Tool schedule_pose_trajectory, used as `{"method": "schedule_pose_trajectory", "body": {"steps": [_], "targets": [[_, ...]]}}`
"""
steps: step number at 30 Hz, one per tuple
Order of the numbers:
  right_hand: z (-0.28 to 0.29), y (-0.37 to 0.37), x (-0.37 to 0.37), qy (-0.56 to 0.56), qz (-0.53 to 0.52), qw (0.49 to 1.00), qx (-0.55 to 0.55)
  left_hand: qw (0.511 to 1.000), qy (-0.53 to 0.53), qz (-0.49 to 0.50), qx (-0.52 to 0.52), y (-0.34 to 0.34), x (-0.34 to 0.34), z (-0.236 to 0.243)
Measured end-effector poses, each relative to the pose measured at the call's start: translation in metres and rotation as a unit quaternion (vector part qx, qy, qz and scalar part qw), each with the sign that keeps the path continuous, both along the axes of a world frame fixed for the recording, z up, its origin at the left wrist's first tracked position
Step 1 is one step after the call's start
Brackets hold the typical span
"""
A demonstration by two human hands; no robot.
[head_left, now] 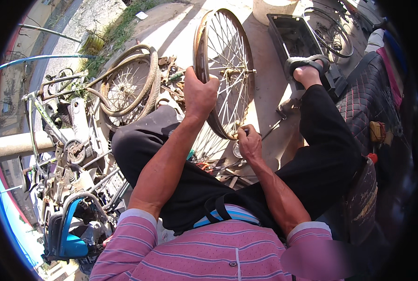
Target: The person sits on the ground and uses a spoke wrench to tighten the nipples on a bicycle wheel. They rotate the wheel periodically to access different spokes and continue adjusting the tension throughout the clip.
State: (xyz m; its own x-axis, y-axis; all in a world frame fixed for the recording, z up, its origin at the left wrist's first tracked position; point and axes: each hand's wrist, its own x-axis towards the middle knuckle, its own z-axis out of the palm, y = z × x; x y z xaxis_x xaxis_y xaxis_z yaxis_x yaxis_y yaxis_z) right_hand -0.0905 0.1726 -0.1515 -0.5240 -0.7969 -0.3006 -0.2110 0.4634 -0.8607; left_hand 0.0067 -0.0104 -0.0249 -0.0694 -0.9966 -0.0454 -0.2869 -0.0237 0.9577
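A rusty bicycle wheel rim [202,51] with bright spokes and a hub stands upright before me, with no tyre on it. My left hand [201,96] is closed around the rim on its near left side. At the lower edge of the wheel, my right hand [250,143] has its fingers curled in a pinch beside the rim and spoke ends. A small dark thing shows at those fingertips, too little of it to name. More spokes lie beneath the wheel, between my legs.
To the left, another wheel with a loose tyre [153,79] leans by a heap of bicycle frames and metal parts [75,152]. A black crate [293,35] stands at the far right beside my sandalled foot [307,70]. A quilted black seat [363,96] is at right.
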Motion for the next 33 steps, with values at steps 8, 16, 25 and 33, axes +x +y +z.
{"method": "schedule_pose_trajectory", "body": {"steps": [8, 16, 25, 33], "targets": [[0.016, 0.004, 0.006, 0.11, 0.068, 0.987, -0.093, 1.0, 0.008, -0.023, -0.014, 0.01, -0.011, 0.006], [0.008, 0.001, -0.008, 0.092, 0.125, 0.974, -0.166, 1.0, 0.003, -0.017, 0.007, 0.001, -0.002, 0.007], [0.011, -0.024, -0.022, -0.027, 0.097, 0.994, -0.04, 1.0, 0.005, -0.029, 0.007, 0.005, -0.003, 0.014], [0.006, -0.023, -0.018, -0.077, -0.012, 0.977, -0.198, 0.999, 0.0, -0.037, -0.023, 0.006, -0.005, 0.01]]}}
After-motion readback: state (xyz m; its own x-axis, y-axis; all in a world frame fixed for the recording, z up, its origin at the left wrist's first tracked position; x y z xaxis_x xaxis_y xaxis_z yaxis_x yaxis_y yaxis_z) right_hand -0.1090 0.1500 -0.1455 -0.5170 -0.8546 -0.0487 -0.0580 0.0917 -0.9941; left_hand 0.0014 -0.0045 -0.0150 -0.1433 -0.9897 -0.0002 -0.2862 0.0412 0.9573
